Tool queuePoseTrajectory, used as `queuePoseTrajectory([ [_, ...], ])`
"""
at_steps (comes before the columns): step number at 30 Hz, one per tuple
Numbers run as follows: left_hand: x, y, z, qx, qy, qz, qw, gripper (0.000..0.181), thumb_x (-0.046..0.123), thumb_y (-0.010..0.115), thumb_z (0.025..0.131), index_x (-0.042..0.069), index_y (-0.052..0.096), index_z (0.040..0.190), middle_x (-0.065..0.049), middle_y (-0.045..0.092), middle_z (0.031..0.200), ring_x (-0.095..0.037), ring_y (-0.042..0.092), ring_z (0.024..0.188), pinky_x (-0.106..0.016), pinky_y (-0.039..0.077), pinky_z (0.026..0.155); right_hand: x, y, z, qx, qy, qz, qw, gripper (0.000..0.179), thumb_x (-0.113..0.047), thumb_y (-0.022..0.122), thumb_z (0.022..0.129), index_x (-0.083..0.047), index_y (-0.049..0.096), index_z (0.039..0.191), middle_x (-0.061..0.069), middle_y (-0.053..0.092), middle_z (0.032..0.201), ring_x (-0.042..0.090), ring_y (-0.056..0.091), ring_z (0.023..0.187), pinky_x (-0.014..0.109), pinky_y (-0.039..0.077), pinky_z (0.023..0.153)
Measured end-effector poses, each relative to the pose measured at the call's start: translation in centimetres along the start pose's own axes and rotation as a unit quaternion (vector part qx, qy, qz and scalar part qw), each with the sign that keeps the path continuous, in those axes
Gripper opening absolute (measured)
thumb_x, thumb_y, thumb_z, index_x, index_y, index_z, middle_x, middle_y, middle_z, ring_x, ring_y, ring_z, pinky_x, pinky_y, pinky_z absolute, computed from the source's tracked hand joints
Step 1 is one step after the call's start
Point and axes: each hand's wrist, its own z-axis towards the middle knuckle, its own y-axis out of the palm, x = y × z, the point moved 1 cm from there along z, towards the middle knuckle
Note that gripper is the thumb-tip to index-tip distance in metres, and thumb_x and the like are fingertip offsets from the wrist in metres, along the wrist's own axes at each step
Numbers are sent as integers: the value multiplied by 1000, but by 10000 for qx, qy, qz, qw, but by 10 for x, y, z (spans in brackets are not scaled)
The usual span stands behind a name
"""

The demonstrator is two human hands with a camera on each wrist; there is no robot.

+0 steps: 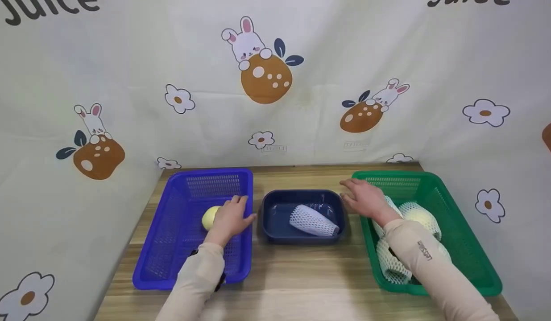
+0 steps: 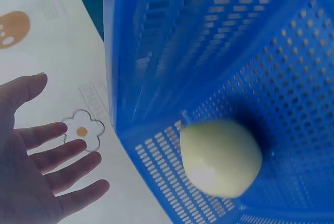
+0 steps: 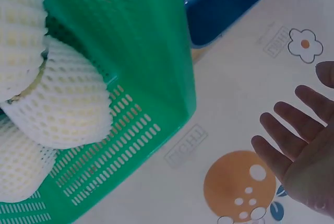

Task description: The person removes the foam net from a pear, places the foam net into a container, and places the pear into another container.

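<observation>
My left hand [image 1: 231, 218] hovers over the right side of the blue basket [image 1: 159, 249], fingers spread and holding nothing. A pale yellow round fruit [image 2: 221, 158] lies in that basket, apart from the hand; in the head view the hand partly covers it. My right hand [image 1: 366, 201] is above the left rim of the green basket [image 1: 469, 258], fingers extended, with nothing in it. Several pale fruits in white foam nets [image 3: 65, 101] lie in the green basket, partly hidden by the right arm. An empty-looking foam net [image 1: 313, 220] lies in the dark blue tray [image 1: 275, 223].
The tray stands between the two baskets on a wooden table [image 1: 288, 276]. A printed cloth [image 1: 320, 58] with rabbits and flowers hangs behind and along both sides of the table.
</observation>
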Motion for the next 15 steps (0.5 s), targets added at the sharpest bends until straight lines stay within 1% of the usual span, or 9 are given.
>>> queuePoseTrajectory([
  [3,2,5,-5,24,57,-75,10000,56,33,60,82,-3,46,123,-21,48,116,-39,48,102,-48,41,81,11,-4,-8,25,217,67,9997,39,-27,53,87,-5,54,119,16,54,115,35,50,102,50,42,76],
  [6,3,10,-8,-16,67,-133,9999,56,33,60,82,-3,46,123,-21,49,115,-40,48,101,-48,41,81,23,-6,-16,38,458,125,9989,40,-26,54,87,-5,53,120,19,52,116,36,49,104,52,42,76],
  [10,4,16,-11,-139,14,-215,9997,56,34,60,82,-2,46,123,-22,50,115,-40,48,102,-48,40,82,35,-7,-28,26,691,159,9975,40,-25,54,86,-4,53,120,21,52,115,37,52,99,52,44,71],
  [15,4,21,-14,-341,-60,-254,9991,56,34,59,82,-3,47,122,-25,50,115,-40,48,102,-49,39,83,46,-3,-44,-183,818,190,9963,38,-25,55,86,-2,55,116,22,54,110,37,54,91,51,45,66],
])
